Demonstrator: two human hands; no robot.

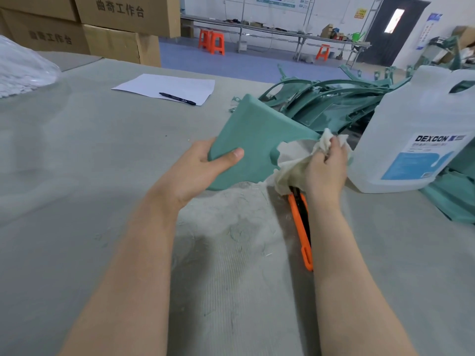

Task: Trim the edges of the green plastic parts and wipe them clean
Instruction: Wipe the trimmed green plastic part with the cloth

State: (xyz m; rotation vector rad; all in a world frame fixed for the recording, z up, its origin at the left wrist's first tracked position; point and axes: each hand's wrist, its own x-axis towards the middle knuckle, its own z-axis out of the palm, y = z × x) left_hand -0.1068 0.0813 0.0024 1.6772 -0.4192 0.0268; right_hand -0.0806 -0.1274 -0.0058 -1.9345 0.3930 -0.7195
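Wiping stage on flat green plastic panel (257, 134), held tilted above desk (77, 163): left hand (200, 170) grips its near edge, right hand (325, 165) clenches off-white cloth (290, 160) against its right edge. Orange utility knife (302, 227) lies on desk, so trimming of this pc judged done. Pile of green plastic parts (321, 104) behind appears pending.

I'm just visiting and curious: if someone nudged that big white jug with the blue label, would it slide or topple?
The white jug stands upright on the table on a broad base, so it would probably slide rather than tip. The felt-like table cover likely adds drag. Its size suggests weight if full, but the fill level cannot be seen.
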